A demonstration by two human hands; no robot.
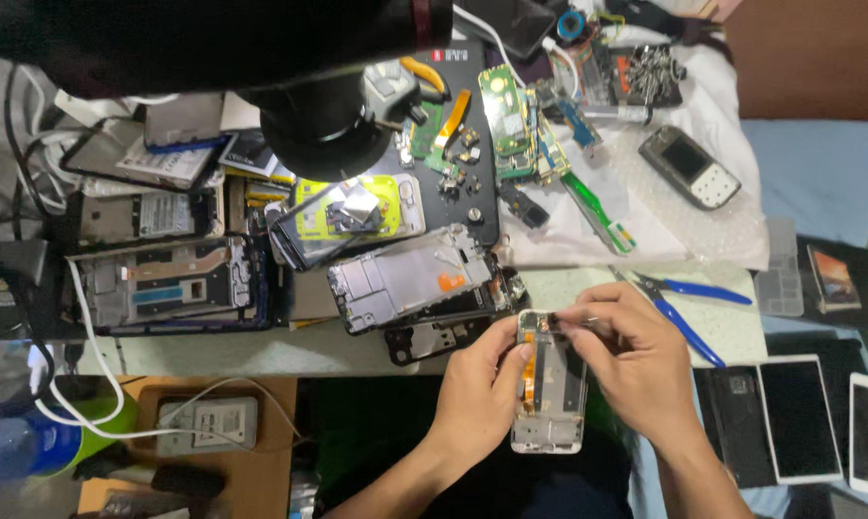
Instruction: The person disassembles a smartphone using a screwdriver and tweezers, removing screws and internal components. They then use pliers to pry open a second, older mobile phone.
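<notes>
My left hand [482, 384] grips the left side of an opened phone frame [551, 404] with an orange flex cable inside, held upright over the desk's front edge. My right hand [626, 360] pinches a thin dark tool at the frame's top end, fingertips near the upper corner. Both hands touch the phone frame. The tool's tip is too small to make out.
Several stripped phone frames [410, 279] and circuit boards [511, 111] lie on the desk behind. Blue-handled pliers [688, 308] rest to the right. A microscope head [323, 130] hangs over the middle. White tablets [799, 418] lie at right, a small grey phone [688, 168] at the far right.
</notes>
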